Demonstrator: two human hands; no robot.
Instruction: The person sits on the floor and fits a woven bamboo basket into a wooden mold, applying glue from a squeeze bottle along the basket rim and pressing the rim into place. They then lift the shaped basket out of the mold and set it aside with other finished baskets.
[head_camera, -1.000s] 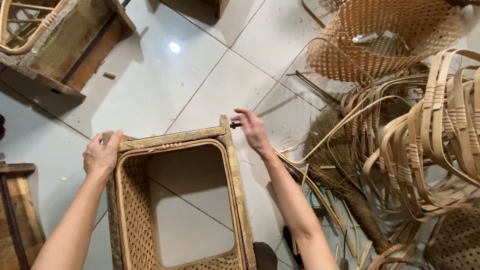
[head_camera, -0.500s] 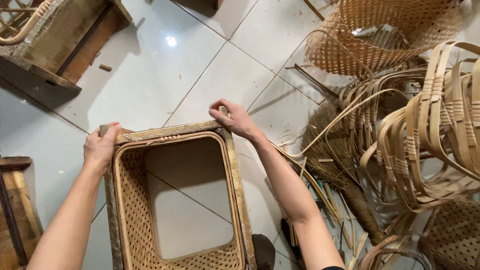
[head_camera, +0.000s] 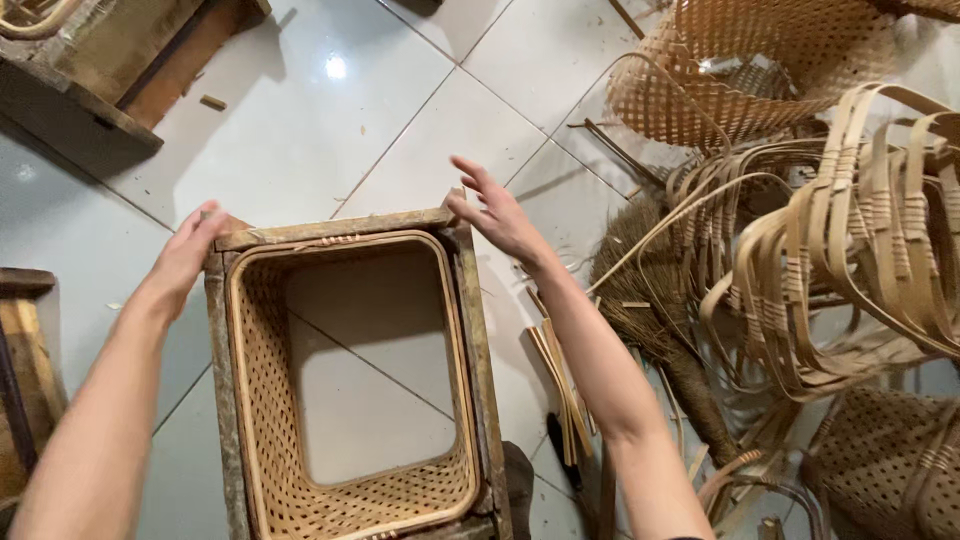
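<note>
A rectangular wooden frame (head_camera: 340, 228) stands on the tiled floor with a bottomless woven rattan basket wall (head_camera: 262, 400) fitted inside it. My left hand (head_camera: 190, 250) rests against the frame's far left corner, fingers stretched out. My right hand (head_camera: 495, 212) hovers at the far right corner with fingers spread, touching or nearly touching the wood, holding nothing.
To the right lie a heap of bent rattan hoops (head_camera: 850, 260), a woven open-mesh basket (head_camera: 760, 60), a straw broom (head_camera: 650, 300) and loose splints (head_camera: 560, 380). A wooden box (head_camera: 110, 60) stands at the top left, another wooden piece (head_camera: 20, 360) at the left edge.
My right hand let go of the small dark item it held at the corner, moved along the frame's far edge, and now has its fingers spread. The left hand loosened its grip.
</note>
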